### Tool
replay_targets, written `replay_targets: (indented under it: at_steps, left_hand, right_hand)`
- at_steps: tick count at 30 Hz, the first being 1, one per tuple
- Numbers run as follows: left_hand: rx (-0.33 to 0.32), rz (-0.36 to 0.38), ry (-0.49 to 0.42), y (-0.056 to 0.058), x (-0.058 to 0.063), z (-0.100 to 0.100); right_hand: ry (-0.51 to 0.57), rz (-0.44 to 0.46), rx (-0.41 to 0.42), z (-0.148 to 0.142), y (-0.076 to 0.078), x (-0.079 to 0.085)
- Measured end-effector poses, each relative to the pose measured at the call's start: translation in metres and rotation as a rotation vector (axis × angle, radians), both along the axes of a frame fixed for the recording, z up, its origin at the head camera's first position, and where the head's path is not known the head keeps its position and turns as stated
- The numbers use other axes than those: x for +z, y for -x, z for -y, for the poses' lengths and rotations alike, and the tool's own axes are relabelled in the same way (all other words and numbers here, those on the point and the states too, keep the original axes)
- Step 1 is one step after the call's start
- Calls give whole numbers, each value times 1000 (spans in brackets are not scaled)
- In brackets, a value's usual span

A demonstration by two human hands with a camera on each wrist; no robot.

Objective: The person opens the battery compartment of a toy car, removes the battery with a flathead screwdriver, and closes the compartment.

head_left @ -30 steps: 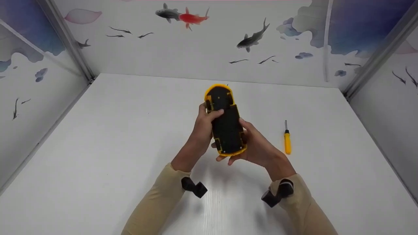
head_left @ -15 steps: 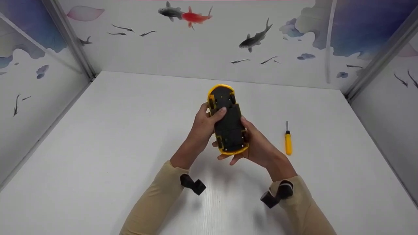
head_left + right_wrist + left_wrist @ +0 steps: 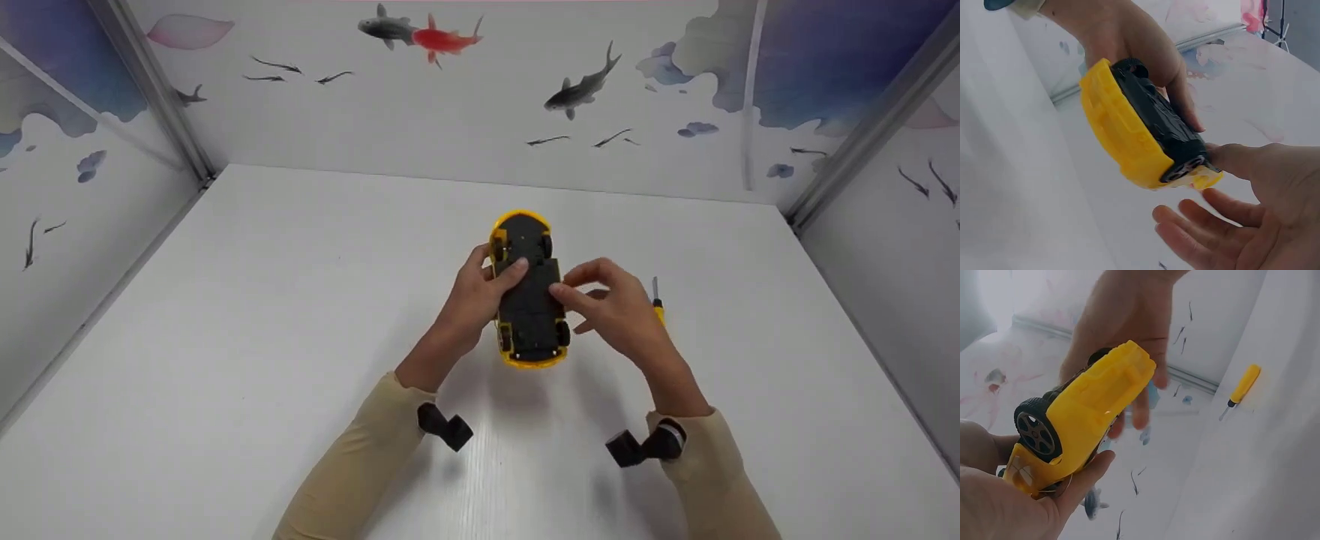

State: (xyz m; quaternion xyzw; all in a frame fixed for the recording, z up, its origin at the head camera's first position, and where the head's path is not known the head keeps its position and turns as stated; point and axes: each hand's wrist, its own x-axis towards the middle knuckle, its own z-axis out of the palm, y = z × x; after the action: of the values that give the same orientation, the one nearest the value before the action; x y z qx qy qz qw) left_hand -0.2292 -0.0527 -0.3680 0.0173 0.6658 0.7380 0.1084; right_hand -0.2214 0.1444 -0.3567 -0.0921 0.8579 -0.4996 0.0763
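My left hand [image 3: 476,296] grips a yellow toy car [image 3: 534,322] above the table, underside up, thumb pressed on its black base. At the car's right edge is my right hand [image 3: 622,311], with its thumb tip touching the base's rim. In the right wrist view, the other fingers [image 3: 1216,228] are loosely bent and spread below the car, apart from it. A yellow body and a black wheel [image 3: 1037,430] show in the left wrist view. A screwdriver [image 3: 658,306] with a yellow handle lies right of the right hand, which partly hides it in the head view.
The white table [image 3: 262,300] is enclosed by a back wall [image 3: 480,112] and side walls printed with fish. Grey metal posts [image 3: 150,90] stand at the back corners. A small black camera [image 3: 446,427] is strapped to each sleeve.
My right hand has let go of the car's lower right side and moved up and right, leaving its thumb at the edge. The left hand and car have shifted slightly right and nearer me.
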Motion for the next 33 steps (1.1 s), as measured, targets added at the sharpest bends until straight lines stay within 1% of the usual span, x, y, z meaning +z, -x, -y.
replay_targets:
  at_steps: [2, 4, 6, 8, 12, 14, 16, 19, 21, 24, 28, 30, 33]
  left_hand:
    - [-28, 11, 16, 0, -1, -1]
    - [-54, 23, 27, 0, -2, -2]
    - [-76, 28, 28, 0, -2, -1]
    - [-94, 22, 3, 1, -3, 1]
    - [-175, 14, -145, 4, -4, 7]
    - [-231, 24, -242, 6, -5, 10]
    - [-275, 47, -315, 8, -6, 13]
    - [-322, 70, -382, 11, -10, 14]
    - [-344, 82, -407, 11, -12, 13]
    - [-382, 79, -410, 11, -16, 10]
    - [-420, 77, -378, 9, -20, 8]
    - [-432, 83, -357, 9, -22, 7]
    - [-432, 91, -338, 10, -24, 7]
  right_hand:
    - [8, -87, -28, -1, -4, 4]
    - [18, -129, -5, -1, -6, 6]
    - [22, -131, 28, -1, -7, 6]
    - [18, -116, 52, 0, -6, 5]
    - [30, -99, 67, -2, -5, 2]
    - [37, -108, 69, -4, -5, 2]
    - [45, -110, 71, -6, -6, 4]
    - [52, -119, 64, -6, -7, 7]
    - [51, -120, 52, -6, -7, 8]
    - [41, -116, 30, -5, -7, 8]
    - [24, -113, 9, -2, -7, 4]
    - [20, -115, 1, -1, -5, 2]
    - [24, -105, -14, 1, -4, -1]
